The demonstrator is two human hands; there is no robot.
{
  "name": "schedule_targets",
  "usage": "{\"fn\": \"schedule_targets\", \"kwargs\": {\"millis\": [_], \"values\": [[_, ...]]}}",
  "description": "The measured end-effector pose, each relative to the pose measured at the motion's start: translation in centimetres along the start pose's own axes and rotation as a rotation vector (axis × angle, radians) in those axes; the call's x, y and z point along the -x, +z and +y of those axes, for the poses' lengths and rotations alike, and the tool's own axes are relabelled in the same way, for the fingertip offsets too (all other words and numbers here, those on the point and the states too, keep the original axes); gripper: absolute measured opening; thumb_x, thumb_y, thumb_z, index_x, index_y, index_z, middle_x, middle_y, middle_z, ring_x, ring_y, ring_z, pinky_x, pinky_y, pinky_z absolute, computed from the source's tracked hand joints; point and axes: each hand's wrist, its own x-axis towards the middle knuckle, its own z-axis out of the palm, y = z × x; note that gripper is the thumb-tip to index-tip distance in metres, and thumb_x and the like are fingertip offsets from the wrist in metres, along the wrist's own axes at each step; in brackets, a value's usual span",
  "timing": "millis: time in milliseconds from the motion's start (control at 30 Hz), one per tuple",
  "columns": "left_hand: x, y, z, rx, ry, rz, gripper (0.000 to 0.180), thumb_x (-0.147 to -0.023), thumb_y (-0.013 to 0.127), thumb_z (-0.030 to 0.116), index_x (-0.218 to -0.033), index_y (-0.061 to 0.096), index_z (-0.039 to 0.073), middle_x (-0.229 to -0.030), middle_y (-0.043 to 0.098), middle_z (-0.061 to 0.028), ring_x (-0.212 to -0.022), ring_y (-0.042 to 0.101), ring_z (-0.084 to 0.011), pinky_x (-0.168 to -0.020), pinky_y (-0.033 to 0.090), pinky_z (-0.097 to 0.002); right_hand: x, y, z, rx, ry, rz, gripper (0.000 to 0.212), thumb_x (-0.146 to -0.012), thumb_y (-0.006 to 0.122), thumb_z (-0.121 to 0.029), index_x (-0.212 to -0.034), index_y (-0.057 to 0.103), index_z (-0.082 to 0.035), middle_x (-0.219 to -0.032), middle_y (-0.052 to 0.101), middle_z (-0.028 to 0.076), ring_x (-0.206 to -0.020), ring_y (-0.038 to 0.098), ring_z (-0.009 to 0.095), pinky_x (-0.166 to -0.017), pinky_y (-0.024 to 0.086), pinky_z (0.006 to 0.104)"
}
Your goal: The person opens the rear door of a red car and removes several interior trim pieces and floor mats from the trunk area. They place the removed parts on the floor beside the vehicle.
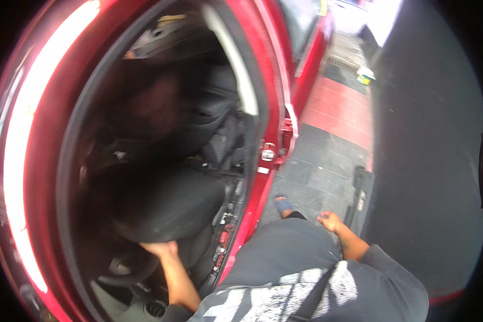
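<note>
In the head view, the red car body (pixel 43 112) curves down the left side of the frame, and its dark doorway opens toward the middle. The red door pillar (pixel 276 96) and the sill (pixel 241 233) bound that opening on the right; small red and pale parts lie along the sill's inner side. A large dark grey panel (pixel 429 161) fills the right of the frame. Between pillar and panel runs a strip of grey and red tiled floor (pixel 319 155), the open room beside the car, narrowing toward the upper right.

The hands are well apart. The left hand (pixel 162 249), at lower left of centre, reaches into the car with its fingers at the near edge of the black seat (pixel 182 201); the fingertips are lost in shadow, so I cannot tell how far they close on it. The right hand (pixel 330 220) hangs over the floor, right of centre, fingers partly curled; whether anything is within them I cannot tell.

The seat lies just above the left hand in the frame, and well to the left of the right hand, across the sill.
</note>
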Motion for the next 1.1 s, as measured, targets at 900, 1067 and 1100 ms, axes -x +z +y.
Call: {"fn": "schedule_targets", "kwargs": {"millis": [900, 1067, 1100], "values": [[15.7, -5.3, -36.7, -1.306, -1.027, 0.126, 0.049, -0.101, 0.052, 0.057, -0.12, 0.063, 0.013, -0.118, 0.064, -0.0179, -0.105, 0.059, -0.0339, -0.089, 0.049, -0.0535, -9.4, -27.5, 17.6, -0.424, 0.138, 0.11, 0.047, -0.09, 0.077, -0.029, -0.127, 0.063, -0.003, -0.093, 0.071, 0.012, -0.072, 0.067, 0.018, -0.066, 0.055, 0.0339], [19.8, 17.2, -51.1, -1.58, -0.612, -0.892, 0.05, -0.102, 0.057, 0.048, -0.124, 0.067, 0.004, -0.112, 0.071, -0.0084, -0.106, 0.063, -0.0222, -0.096, 0.048, -0.0374, -10.8, -30.1, 17.1, -0.435, 0.118, 0.041, 0.052, -0.092, 0.076, -0.035, -0.133, 0.062, -0.005, -0.102, 0.074, 0.014, -0.084, 0.069, 0.018, -0.074, 0.056, 0.0343], [21.7, 24.0, -51.3, -1.404, -0.63, -0.942, 0.041, -0.102, 0.059, 0.04, -0.122, 0.067, 0.005, -0.109, 0.07, -0.0063, -0.104, 0.062, -0.0191, -0.096, 0.047, -0.0359, -10.5, -31.3, 14.1, -0.452, 0.108, 0.02, 0.053, -0.093, 0.075, -0.035, -0.134, 0.062, -0.005, -0.103, 0.074, 0.014, -0.084, 0.068, 0.018, -0.075, 0.056, 0.0345]]}}
